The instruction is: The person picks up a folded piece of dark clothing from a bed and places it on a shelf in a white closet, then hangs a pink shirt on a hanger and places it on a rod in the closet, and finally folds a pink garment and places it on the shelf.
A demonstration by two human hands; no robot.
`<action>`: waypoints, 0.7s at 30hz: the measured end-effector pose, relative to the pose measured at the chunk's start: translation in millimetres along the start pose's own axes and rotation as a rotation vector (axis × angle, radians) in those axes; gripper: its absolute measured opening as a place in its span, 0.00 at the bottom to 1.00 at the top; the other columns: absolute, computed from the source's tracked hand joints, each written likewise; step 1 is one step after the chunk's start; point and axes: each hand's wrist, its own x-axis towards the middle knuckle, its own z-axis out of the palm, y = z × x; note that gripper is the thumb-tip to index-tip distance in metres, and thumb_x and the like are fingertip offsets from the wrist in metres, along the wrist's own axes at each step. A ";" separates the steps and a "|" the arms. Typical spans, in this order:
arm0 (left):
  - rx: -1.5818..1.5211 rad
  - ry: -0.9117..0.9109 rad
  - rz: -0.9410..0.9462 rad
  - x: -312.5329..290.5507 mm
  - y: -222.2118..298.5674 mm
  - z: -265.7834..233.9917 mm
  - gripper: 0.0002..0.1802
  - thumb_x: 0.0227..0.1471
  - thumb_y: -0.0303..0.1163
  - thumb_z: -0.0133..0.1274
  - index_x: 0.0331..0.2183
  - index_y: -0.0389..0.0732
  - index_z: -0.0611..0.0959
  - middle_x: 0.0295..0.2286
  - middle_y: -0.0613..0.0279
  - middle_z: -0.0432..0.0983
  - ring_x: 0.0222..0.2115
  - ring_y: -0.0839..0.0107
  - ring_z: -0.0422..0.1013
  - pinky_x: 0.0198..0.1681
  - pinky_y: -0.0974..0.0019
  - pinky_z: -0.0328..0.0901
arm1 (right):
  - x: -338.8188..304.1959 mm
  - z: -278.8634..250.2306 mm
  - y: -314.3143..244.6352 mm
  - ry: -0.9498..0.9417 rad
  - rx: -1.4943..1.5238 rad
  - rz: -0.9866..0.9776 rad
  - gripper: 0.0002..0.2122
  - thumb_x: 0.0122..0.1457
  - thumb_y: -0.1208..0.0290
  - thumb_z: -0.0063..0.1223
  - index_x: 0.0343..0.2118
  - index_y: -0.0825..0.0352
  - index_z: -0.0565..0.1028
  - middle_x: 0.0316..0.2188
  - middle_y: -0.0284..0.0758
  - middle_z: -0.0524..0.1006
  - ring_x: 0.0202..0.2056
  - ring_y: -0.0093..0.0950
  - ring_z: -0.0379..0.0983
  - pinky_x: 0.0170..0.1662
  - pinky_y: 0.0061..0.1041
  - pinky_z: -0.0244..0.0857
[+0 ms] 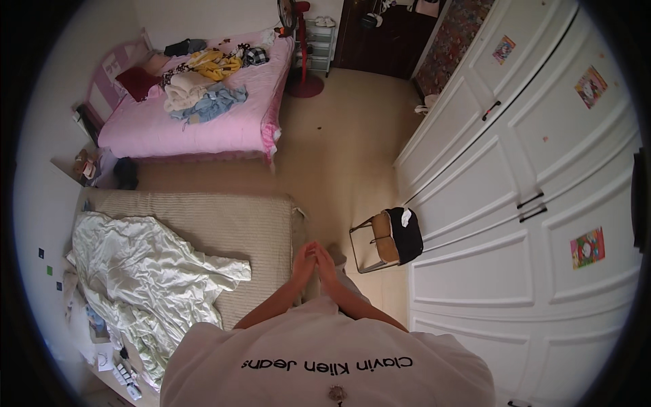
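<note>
My left hand [303, 261] and my right hand [325, 262] meet in front of my body, with their fingertips touching. Nothing shows between them. The fingers look loosely stretched, those of the left a little bent. Just left of the hands is the edge of a bed with a ribbed beige cover [261, 224]. A crumpled pale green-white garment or cloth [149, 264] lies spread over that bed, one sleeve-like end pointing toward my left forearm. To the right of my hands, apart from them, stands a folding chair [385, 239] with a black cloth and a small white piece on it.
A pink bed [203, 136] with heaped clothes [210, 95] and a dark red cushion [139, 83] stands at the far left. Beyond it are a red floor fan [304, 81] and a small rack [320, 44]. White wardrobe doors [468, 271] line the right side.
</note>
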 end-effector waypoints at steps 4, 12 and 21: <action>0.037 -0.020 -0.008 81.5 13.3 2.6 0.23 0.51 0.20 0.43 0.51 0.36 0.68 0.46 0.57 0.69 0.45 0.69 0.68 0.44 0.69 0.65 | 81.6 0.2 -30.9 -0.069 0.025 0.047 0.19 0.65 0.62 0.38 0.57 0.62 0.64 0.50 0.30 0.68 0.49 0.20 0.63 0.52 0.20 0.55; -0.147 0.058 0.116 255.8 83.6 37.6 0.23 0.48 0.19 0.45 0.49 0.38 0.71 0.44 0.57 0.71 0.42 0.69 0.70 0.41 0.70 0.67 | 237.7 8.6 -147.8 -0.186 -0.010 0.000 0.19 0.63 0.59 0.40 0.54 0.59 0.66 0.47 0.28 0.71 0.48 0.20 0.65 0.50 0.24 0.58; -0.136 0.217 0.062 343.7 121.0 43.2 0.22 0.48 0.20 0.46 0.48 0.38 0.71 0.43 0.57 0.70 0.42 0.69 0.70 0.42 0.69 0.67 | 345.1 35.1 -181.6 -0.185 -0.011 0.128 0.18 0.62 0.63 0.42 0.54 0.60 0.67 0.46 0.29 0.71 0.47 0.21 0.66 0.49 0.24 0.59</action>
